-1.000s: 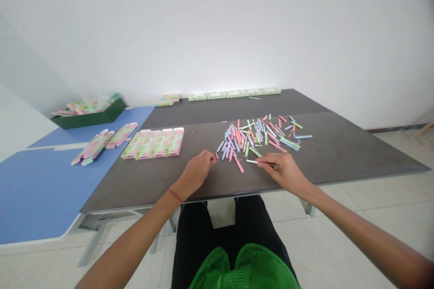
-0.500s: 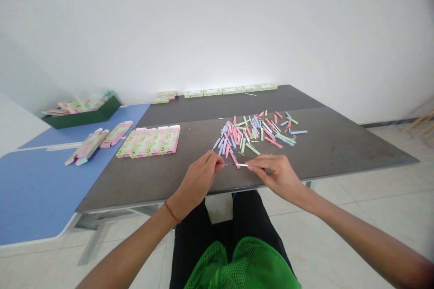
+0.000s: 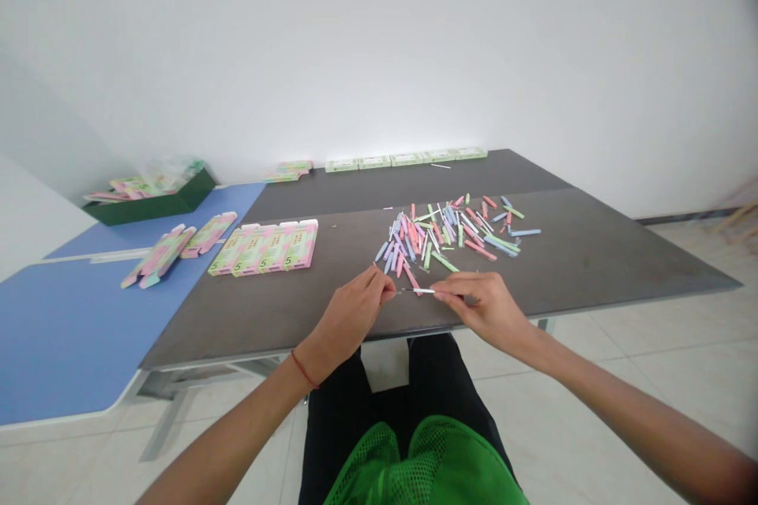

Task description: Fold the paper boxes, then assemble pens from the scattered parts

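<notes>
A thin white stick with a fine dark wire tip (image 3: 422, 290), much like an interdental brush, is pinched by its right end in my right hand (image 3: 486, 304). Its tip points left, toward my left hand (image 3: 355, 308), whose thumb and forefinger are pressed together on a small clear piece (image 3: 399, 293). A narrow gap seems to part the clear piece from the wire. Just beyond both hands lies a loose pile of pink, green, blue, purple and white sticks (image 3: 438, 233). One pink stick (image 3: 410, 276) lies right behind the white one.
Flat pink-and-green boxes (image 3: 272, 247) form a row left on the dark table (image 3: 355, 213). Pale green boxes (image 3: 406, 159) line its back edge. More cartons (image 3: 159, 254) lie on the blue table (image 3: 65, 331), near a dark green bin (image 3: 159, 207) of packaging.
Both hands stay in nearly the same place. The clear piece in my left fingers now shows more plainly beside the wire tip. The whole view has shifted slightly.
</notes>
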The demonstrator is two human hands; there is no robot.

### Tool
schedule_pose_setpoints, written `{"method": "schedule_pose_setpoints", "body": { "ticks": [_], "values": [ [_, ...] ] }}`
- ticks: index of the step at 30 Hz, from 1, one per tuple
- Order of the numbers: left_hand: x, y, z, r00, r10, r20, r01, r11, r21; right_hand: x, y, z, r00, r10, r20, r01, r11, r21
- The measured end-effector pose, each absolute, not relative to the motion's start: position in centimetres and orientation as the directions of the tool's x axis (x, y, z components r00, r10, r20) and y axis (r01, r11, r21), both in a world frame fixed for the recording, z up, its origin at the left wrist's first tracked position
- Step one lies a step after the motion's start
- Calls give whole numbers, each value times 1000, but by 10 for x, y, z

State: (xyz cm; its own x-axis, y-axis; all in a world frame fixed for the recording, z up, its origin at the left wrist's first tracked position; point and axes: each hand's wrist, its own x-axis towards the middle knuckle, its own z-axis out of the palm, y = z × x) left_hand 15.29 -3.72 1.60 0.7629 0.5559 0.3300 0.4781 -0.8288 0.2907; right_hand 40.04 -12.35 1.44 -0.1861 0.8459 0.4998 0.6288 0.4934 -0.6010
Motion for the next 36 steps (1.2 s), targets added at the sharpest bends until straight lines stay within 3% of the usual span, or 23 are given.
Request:
{"method": "schedule_pose_setpoints", "body": {
  "ticks": [36],
  "values": [
    [150,-38,14,775,547,318,484,-836,259,395,-125,11,-191,881,433,663,441,-605]
  ]
}}
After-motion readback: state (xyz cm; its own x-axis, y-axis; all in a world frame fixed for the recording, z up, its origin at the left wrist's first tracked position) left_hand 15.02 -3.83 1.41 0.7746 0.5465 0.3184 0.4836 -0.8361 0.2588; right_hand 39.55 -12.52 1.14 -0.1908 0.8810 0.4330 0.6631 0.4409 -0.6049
